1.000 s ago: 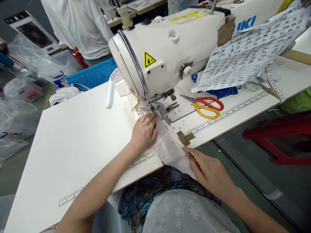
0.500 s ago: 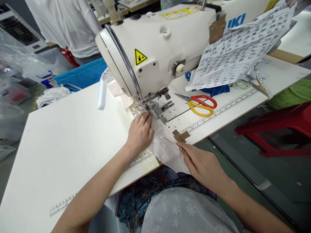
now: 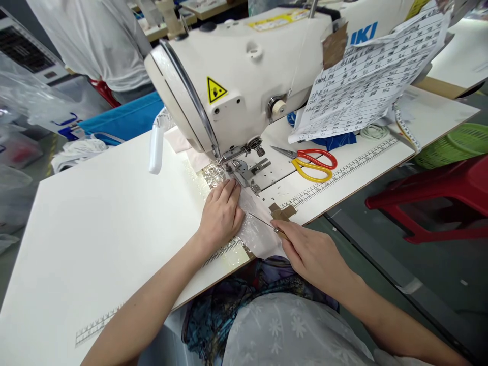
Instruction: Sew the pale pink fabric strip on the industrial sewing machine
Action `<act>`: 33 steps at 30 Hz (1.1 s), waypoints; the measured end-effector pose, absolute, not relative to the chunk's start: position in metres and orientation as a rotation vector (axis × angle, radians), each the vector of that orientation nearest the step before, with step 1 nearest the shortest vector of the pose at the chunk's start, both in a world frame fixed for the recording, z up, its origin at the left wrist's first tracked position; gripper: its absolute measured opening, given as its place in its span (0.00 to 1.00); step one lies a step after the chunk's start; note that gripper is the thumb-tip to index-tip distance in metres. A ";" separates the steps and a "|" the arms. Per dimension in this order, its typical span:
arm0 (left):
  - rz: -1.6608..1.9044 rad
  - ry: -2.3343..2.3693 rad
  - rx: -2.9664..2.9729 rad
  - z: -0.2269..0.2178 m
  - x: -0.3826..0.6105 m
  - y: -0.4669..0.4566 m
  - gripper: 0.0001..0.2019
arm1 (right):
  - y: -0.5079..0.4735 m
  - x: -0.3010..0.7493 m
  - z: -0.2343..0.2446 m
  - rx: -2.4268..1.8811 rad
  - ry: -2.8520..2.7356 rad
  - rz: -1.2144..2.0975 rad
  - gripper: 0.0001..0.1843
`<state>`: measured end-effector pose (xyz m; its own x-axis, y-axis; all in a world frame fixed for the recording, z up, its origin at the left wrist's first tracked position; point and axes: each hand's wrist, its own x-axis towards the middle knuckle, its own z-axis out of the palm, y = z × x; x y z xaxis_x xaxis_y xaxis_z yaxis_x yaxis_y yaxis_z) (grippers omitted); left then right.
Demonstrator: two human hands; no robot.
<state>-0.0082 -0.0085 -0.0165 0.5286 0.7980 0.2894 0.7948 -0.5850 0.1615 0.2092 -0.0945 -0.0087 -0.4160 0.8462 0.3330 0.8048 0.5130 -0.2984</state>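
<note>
- plastic bags (image 3: 26, 96), far left: clear, crumpled, glossy, piled on the floor beside the table.
- another person (image 3: 99, 40), top left: white shirt, standing behind the table.
- table (image 3: 95, 229): flat, matt white board with printed ruler strips along its near edge.
- left hand (image 3: 221, 216): laid flat, fingers together and stretched out, pressing the fabric down just in front of the presser foot (image 3: 238, 170); it grips nothing.
- fabric (image 3: 259, 229): thin, pale, half-sheer strip running from under the foot to the table's near edge, between the two hands; a shiny, crinkled patch lies at the foot.
- machine (image 3: 244, 76): cream, rounded head with a yellow warning triangle and a metal plate below; it hides the table behind it.
- right hand (image 3: 308, 254): fingers curled round a thin metal awl (image 3: 267, 223) with a brown handle, its tip resting on the fabric.
- tape (image 3: 282, 211): brown pieces stuck to the table just beside the awl.
- change from half a second earlier: the right hand and awl have moved up the fabric toward the foot, and less fabric hangs over the edge; the left hand keeps its place.
- scissors (image 3: 312, 165): red and yellow loops, lying right of the plate.
- sheet (image 3: 366, 76): printed paper taped to the machine, covering part of its arm.
- stool (image 3: 446, 198), right: red plastic; a green basket (image 3: 453, 145) stands behind it.
</note>
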 end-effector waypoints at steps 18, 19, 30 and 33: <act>0.497 1.449 2.840 -0.015 -0.010 -0.008 0.22 | -0.078 0.194 -0.006 -1.341 -2.381 0.053 0.17; 0.498 1.464 2.837 -0.015 -0.010 -0.007 0.22 | -0.077 0.193 -0.007 -1.351 -2.380 0.053 0.17; 0.422 1.643 2.824 -0.009 -0.015 0.008 0.20 | -0.062 0.177 -0.002 -1.518 -2.357 0.218 0.15; 0.439 1.634 2.834 -0.010 -0.022 0.014 0.20 | -0.064 0.174 -0.002 -1.516 -2.309 0.314 0.16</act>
